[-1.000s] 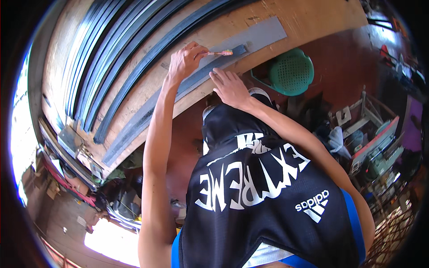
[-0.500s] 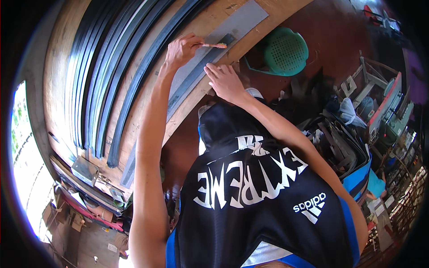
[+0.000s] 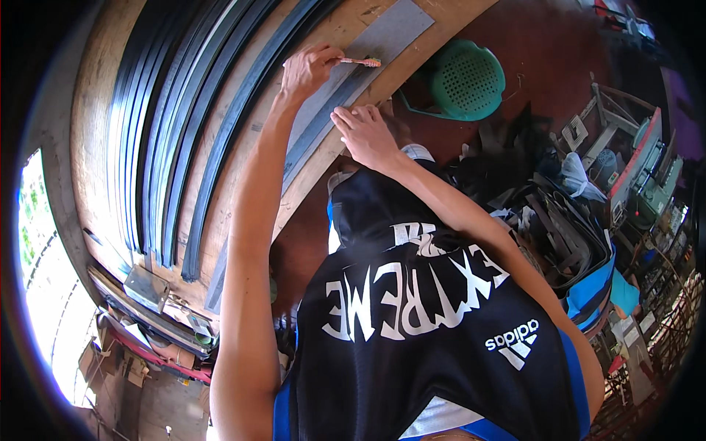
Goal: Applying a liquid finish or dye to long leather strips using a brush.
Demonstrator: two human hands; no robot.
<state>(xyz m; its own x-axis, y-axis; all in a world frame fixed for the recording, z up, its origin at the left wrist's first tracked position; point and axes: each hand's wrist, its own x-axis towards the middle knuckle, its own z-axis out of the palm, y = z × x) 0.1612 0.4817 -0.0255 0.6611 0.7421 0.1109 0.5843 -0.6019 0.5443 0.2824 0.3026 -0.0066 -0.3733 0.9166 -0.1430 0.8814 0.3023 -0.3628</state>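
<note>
My left hand (image 3: 309, 70) is closed around the handle of an orange-pink toothbrush (image 3: 360, 62). The brush head lies over the far end of a dark strip (image 3: 334, 103), which rests lengthwise on a flat grey sheet (image 3: 401, 33) along the workbench's near edge. Nearer to me, my right hand (image 3: 365, 136) lies with fingers stretched out at the bench edge, fingertips beside the strip. It holds nothing that I can see. Whether its fingertips touch the strip cannot be made out.
Several long dark strips (image 3: 158, 140) run curved across the wooden workbench (image 3: 88, 147) on the left. A small metal box (image 3: 147, 287) sits at its near left end. Right of the bench are a green plastic stool (image 3: 471, 81), piled dark scraps (image 3: 559, 228) and a metal-framed machine (image 3: 632, 154).
My left hand has moved the toothbrush a little farther along the strip, to its far end. My right hand keeps about the same place at the edge. The view has shifted slightly.
</note>
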